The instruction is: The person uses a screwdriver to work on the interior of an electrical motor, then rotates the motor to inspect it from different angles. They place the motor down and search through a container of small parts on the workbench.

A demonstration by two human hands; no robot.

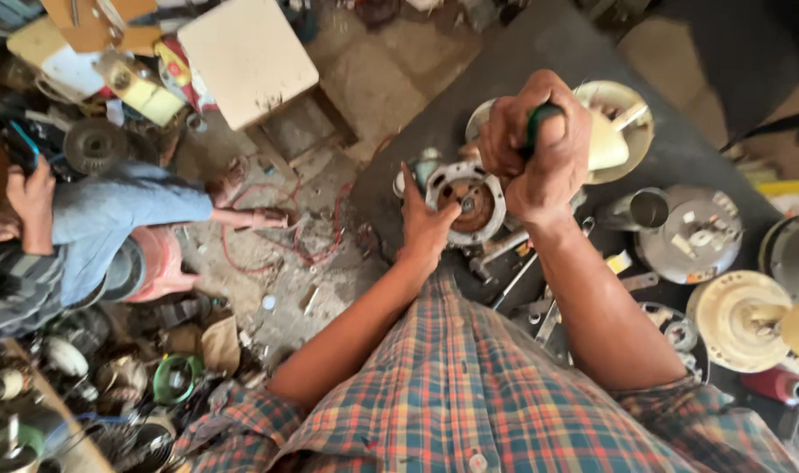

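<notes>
A round metal motor housing (469, 203) with copper windings inside rests on the dark workbench (539, 52). My left hand (423, 229) lies against its left rim, fingers spread over the edge. My right hand (539, 144) is above the housing, fist closed around a green tool handle (534, 121) that points down toward the housing's middle. The tool's tip is hidden by my fist. My arms come out of a plaid shirt at the bottom.
Cream fan parts (616, 130), a grey round cover (690, 235), a metal cup (649, 208) and wrenches (504, 250) crowd the bench. Another person in jeans (110, 219) crouches on the floor at left among scrap, red wire (281, 241) and a white stool (246, 57).
</notes>
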